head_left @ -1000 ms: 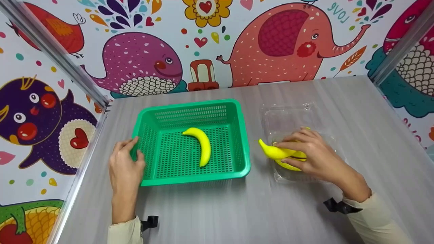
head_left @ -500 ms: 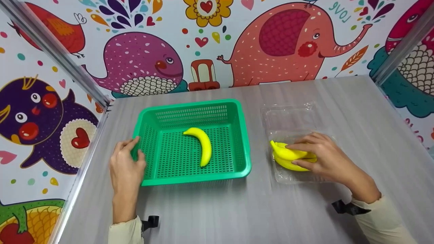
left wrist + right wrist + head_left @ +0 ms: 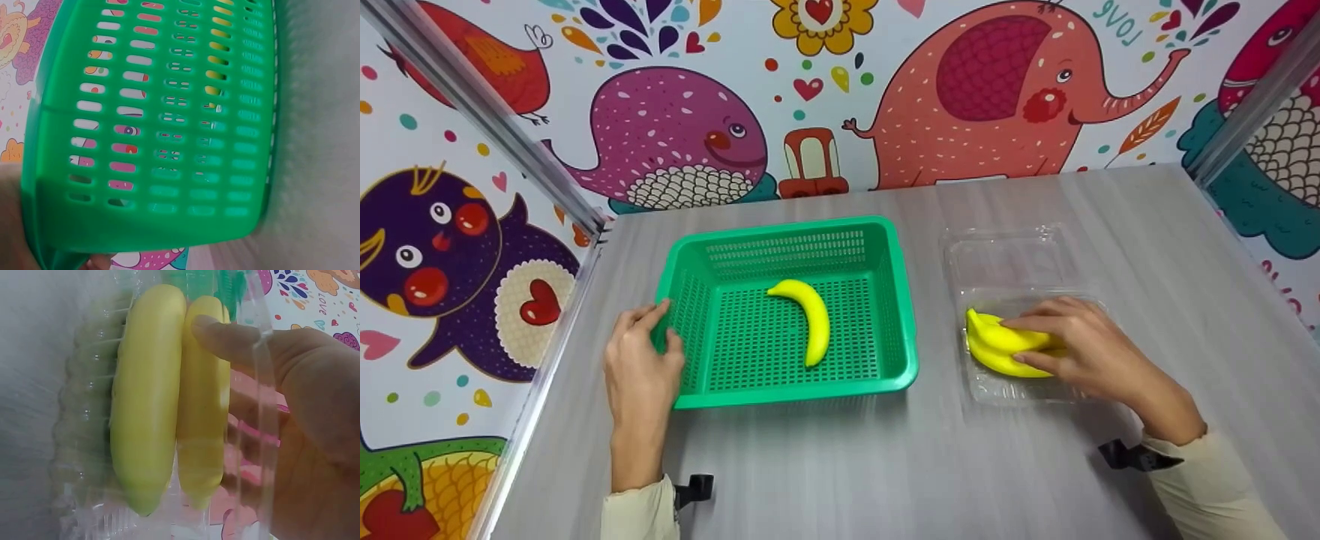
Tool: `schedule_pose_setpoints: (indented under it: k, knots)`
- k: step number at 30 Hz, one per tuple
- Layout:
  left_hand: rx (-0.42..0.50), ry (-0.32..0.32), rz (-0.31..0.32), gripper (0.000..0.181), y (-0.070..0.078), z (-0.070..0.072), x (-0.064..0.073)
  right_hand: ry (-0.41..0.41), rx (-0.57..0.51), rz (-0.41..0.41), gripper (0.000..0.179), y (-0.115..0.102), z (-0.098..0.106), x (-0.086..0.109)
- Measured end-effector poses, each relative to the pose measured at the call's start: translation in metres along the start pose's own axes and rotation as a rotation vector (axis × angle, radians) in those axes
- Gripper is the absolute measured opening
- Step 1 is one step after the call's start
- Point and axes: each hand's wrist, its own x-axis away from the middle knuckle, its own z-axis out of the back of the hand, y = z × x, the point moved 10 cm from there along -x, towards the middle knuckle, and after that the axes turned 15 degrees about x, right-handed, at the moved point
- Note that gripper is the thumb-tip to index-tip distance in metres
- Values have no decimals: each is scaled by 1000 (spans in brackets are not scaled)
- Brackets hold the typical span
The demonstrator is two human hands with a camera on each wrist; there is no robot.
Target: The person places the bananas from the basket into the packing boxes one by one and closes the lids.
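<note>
My left hand (image 3: 641, 367) grips the left rim of a green plastic basket (image 3: 795, 397), and a bit of that hand (image 3: 14, 225) shows at the rim in the left wrist view. One yellow banana (image 3: 816, 322) lies on the basket's floor. At the right, my right hand (image 3: 1091, 345) pinches a banana (image 3: 1009, 337) over a clear plastic box (image 3: 997, 394). In the right wrist view the thumb lies on this banana (image 3: 202, 410), and a second banana (image 3: 147, 399) rests alongside it in the box. The far ends of both are covered by the hand in the head view.
The clear box's lid (image 3: 1009, 259) is folded back flat on the grey table (image 3: 810, 472). Cartoon-printed walls (image 3: 840, 90) stand at the back and sides, with metal posts (image 3: 502, 112) at the corners. A black wrist mount (image 3: 1140, 455) sticks out from each sleeve.
My right hand has moved right and down with the banana, from overhanging the box's left edge to beside the other banana inside it. The left hand and basket stay put.
</note>
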Motion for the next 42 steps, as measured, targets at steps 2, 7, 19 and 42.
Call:
schedule_pose_setpoints:
  k: [2, 7, 19, 42]
  knots:
    - [3, 0, 0, 45, 0, 0, 0, -8, 2, -8, 46, 2, -1, 0]
    - [9, -3, 0, 45, 1, 0, -1, -23, 8, -20, 42, 5, -1, 1]
    - [-3, 1, -3, 44, 0, -1, -1, -26, 20, -17, 42, 7, -1, 4]
    - [8, 4, 5, 44, -1, 0, -1, 71, -5, 2, 43, -3, 12, 2]
